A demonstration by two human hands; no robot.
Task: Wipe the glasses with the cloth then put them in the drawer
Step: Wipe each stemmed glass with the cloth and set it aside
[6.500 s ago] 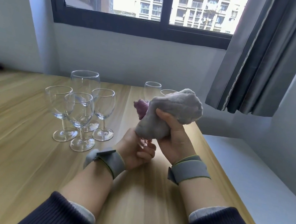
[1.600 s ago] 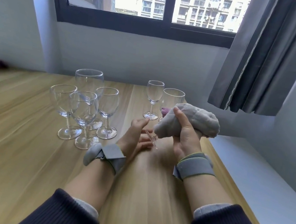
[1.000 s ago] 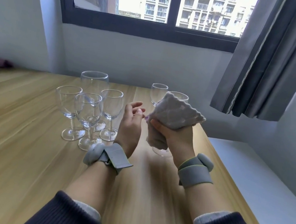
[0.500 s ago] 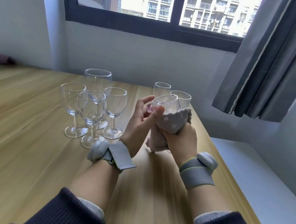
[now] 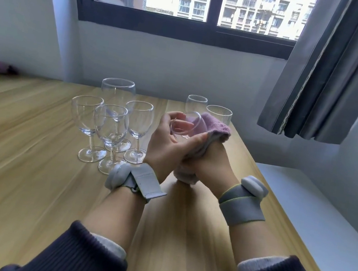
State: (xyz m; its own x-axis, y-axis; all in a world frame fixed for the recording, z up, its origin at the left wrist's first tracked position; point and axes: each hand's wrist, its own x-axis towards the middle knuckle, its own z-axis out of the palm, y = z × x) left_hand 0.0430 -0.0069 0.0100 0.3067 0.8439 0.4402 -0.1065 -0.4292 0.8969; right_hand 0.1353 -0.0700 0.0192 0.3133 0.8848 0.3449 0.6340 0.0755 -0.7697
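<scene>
Wooden worktop (image 5: 30, 184) below a window: our left hand (image 5: 168, 143) curls round a tilted glass (image 5: 185, 124), its stem hidden; our right hand (image 5: 212, 162) grips the cloth (image 5: 210, 132) against it. Six glasses (image 5: 111, 122) stand behind.
</scene>
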